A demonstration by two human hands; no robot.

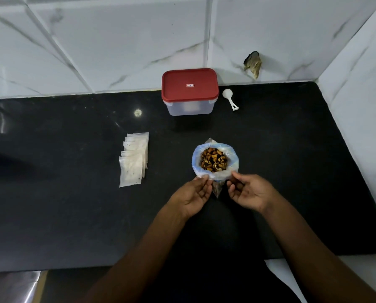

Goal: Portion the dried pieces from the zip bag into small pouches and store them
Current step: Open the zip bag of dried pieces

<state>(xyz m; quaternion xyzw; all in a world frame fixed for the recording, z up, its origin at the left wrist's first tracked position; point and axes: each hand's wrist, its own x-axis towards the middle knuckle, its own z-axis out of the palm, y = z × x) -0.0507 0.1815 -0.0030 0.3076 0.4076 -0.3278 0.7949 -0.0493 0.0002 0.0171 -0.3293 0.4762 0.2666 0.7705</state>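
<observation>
A clear zip bag (232, 164) stands upright on the black counter with its top rolled down into a bluish cuff. Brown and yellow dried pieces (214, 159) fill it. My left hand (194, 192) pinches the cuff at its near left side. My right hand (249, 190) pinches the cuff at its near right side. A fanned stack of several small clear pouches (134, 158) lies flat to the left of the bag. Behind the bag stands a clear box with a red lid (190, 85), closed.
A white plastic scoop (230, 97) lies to the right of the box near the wall. Marble-tiled walls close the back and right side. The black counter (292, 171) ends at a front edge near my forearms.
</observation>
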